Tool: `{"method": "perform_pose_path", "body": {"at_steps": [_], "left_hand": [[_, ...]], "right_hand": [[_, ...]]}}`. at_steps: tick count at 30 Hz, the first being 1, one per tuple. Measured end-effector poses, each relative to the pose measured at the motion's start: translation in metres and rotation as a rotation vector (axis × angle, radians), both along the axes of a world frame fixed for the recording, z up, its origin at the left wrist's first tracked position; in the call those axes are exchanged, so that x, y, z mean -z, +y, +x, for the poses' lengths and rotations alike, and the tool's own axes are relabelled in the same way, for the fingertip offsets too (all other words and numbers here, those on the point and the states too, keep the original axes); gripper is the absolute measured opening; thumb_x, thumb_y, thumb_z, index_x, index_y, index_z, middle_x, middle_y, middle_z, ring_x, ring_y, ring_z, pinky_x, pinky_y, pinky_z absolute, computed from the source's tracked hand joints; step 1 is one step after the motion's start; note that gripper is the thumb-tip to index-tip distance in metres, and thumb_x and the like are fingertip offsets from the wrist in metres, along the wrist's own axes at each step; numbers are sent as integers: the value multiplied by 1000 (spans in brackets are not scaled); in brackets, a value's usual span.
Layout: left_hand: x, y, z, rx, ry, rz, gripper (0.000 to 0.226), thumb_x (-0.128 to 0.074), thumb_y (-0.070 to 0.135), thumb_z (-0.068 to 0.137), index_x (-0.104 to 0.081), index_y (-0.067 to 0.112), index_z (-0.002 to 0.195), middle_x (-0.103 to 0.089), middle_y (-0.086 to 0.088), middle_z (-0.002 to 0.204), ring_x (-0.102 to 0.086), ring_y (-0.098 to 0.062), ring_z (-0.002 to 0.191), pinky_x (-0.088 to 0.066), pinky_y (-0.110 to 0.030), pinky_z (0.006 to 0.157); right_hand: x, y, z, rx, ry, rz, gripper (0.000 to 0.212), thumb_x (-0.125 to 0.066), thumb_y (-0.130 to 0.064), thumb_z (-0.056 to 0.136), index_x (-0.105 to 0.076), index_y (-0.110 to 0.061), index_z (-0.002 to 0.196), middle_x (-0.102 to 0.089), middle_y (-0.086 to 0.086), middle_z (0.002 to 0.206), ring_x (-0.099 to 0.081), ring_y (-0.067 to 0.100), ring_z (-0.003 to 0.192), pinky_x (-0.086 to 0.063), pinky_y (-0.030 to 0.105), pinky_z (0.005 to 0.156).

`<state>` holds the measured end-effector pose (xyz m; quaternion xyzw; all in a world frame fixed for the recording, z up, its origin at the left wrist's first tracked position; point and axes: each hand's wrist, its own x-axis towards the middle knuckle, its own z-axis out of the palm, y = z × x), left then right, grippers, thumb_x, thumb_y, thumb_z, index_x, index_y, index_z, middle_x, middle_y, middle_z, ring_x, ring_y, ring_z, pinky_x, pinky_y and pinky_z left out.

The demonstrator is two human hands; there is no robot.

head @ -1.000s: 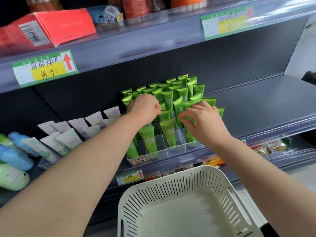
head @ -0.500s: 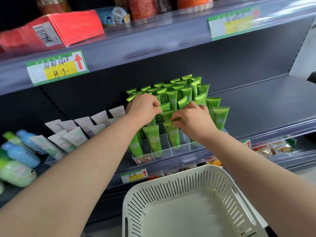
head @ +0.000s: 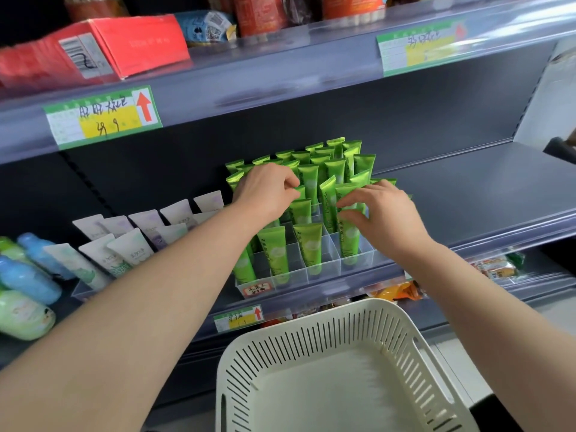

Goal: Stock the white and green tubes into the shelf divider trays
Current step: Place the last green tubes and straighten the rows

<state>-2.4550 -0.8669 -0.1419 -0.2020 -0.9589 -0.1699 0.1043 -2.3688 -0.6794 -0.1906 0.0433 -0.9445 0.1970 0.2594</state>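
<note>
Left hand (head: 268, 190) curled among green tubes (head: 308, 182) standing in the clear divider tray (head: 324, 269), fingertips pinched near a tube top, though whether actually clamped on one stays hidden behind the knuckles. Right hand (head: 383, 213) spread just beside it, fingers (head: 350, 199) apart and touching the upper ends of tubes in the tray's right rows, several tubes behind the palm concealed. White tubes (head: 131, 247) leaning in a second tray well left of the left hand; slotted white basket (head: 311, 338) below both wrists, cut off by the lower edge.
</note>
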Motion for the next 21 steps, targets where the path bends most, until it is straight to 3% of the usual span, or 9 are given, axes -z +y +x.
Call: {"method": "perform_pose_path", "body": {"at_steps": [3, 8, 12, 16, 21], "left_hand": [[0, 14, 1, 19, -10, -4, 16, -65, 29, 91, -73, 28, 104, -69, 8, 108, -61, -18, 101, -50, -35, 86], [4, 46, -10, -3, 24, -83, 11, -61, 30, 92, -71, 26, 86, -71, 2, 100, -62, -23, 97, -51, -36, 82], [10, 70, -30, -31, -15, -176, 17, -68, 36, 86, -75, 22, 93, -70, 2, 101, -62, -24, 96, -47, -33, 77], [16, 82, -41, -75, -31, -223, 12, -69, 25, 87, -75, 24, 98, -70, 2, 105, -64, -23, 92, -42, -30, 66], [18, 83, -46, -111, 4, -206, 16, -70, 23, 87, -74, 26, 102, -69, 0, 109, -63, -25, 98, -44, -31, 70]], "right_hand": [[3, 11, 4, 9, 24, -43, 15, -64, -26, 89, -72, -23, 102, -70, -4, 100, -59, 20, 97, -47, 33, 75], [11, 21, 3, 5, 35, 82, 19, -67, -26, 86, -72, -21, 104, -71, 0, 95, -57, 28, 96, -48, 40, 75], [13, 23, -2, -11, 25, 108, 23, -66, -29, 87, -70, -22, 108, -70, -1, 99, -54, 27, 100, -42, 38, 75], [15, 25, -8, -32, -43, 61, 23, -58, -30, 92, -68, -25, 112, -68, -3, 106, -53, 22, 102, -45, 34, 71], [19, 31, -8, -47, -64, 37, 22, -55, -29, 94, -69, -27, 110, -69, -5, 102, -55, 21, 97, -46, 32, 68]]}}
